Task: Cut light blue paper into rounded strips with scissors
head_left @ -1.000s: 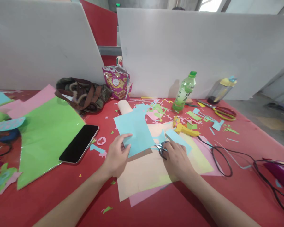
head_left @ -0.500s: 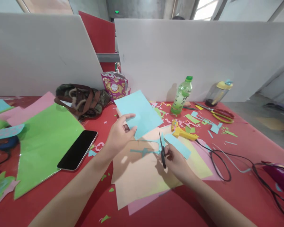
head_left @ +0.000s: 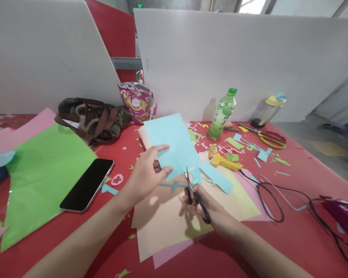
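Between the thumb and fingers of my left hand (head_left: 150,168) is the left edge of a light blue sheet of paper (head_left: 174,143), tilted up above the table. My right hand (head_left: 210,204) grips black-handled scissors (head_left: 197,199). Their blades point up and away, slightly parted, just below the sheet's lower edge; whether they touch it I cannot tell. Under both hands lie overlapping sheets of beige paper (head_left: 159,227). A blue paper strip (head_left: 219,178) and thin blue offcuts rest on these sheets beside the scissors.
Left are a phone (head_left: 88,185), green paper (head_left: 46,173), a camouflage bag (head_left: 95,119) and a snack packet (head_left: 137,102). Right are a yellow glue gun (head_left: 224,160) with its cord, a green bottle (head_left: 222,114), larger scissors (head_left: 269,139), a tumbler (head_left: 268,110) and paper scraps. White panels stand behind.
The scissors have turned and moved left, their blades now parted near the blue sheet's lower edge. My left hand has tipped the sheet and brought it slightly closer. The view has shifted a little.
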The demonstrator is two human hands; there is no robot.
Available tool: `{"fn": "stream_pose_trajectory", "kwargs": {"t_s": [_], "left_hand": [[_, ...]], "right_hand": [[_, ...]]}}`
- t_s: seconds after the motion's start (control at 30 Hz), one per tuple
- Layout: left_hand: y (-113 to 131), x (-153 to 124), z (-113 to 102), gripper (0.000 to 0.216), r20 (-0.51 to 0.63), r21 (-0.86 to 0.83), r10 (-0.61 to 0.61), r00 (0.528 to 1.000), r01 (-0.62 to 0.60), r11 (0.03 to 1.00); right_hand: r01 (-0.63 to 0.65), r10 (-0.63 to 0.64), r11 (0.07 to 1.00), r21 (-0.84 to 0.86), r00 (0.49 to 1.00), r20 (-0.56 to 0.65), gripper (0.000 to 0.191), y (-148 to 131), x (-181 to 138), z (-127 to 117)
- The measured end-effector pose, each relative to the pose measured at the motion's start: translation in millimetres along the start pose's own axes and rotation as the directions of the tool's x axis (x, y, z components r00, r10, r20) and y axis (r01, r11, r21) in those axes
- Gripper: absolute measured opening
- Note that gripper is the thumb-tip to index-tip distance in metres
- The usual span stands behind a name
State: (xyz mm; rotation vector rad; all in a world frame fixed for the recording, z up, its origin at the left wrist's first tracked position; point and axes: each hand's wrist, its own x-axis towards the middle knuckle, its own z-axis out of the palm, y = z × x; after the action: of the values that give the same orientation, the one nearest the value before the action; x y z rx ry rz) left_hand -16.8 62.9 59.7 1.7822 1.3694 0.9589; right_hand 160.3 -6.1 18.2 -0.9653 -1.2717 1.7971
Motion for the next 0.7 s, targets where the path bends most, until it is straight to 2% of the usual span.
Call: {"fn": "stream_pose_trajectory", "kwargs": {"t_s": [0.2,0.3,0.5,0.7], "left_hand": [[0.3,-2.2,4.7,0.046,0.072,-0.025,0.005,0.997,-0.004,1.000],[-2.8,-1.9,3.9,0.047,0.072,-0.004,0.016,0.997,-0.016,1.000],[-4.9,-0.9,2.1,0.048,0.080,0.006,0.042,0.996,-0.043,0.999],[0.5,-1.0,0.0,0.048,0.106,0.054,0.030,0.994,-0.036,0.998]], "right_hand": [[0.052,-0.054,0.996,0.070,0.998,0.016,0.040,4.0,0.6,-0.7],[0.107,-0.108,0.991,0.081,0.994,-0.002,0.037,5.7,0.9,-0.9],[0.100,-0.104,0.992,0.078,0.994,0.047,0.037,5.4,0.3,-1.1],[0.156,-0.159,0.984,0.091,0.987,0.037,0.036,5.6,1.9,-0.4]]}}
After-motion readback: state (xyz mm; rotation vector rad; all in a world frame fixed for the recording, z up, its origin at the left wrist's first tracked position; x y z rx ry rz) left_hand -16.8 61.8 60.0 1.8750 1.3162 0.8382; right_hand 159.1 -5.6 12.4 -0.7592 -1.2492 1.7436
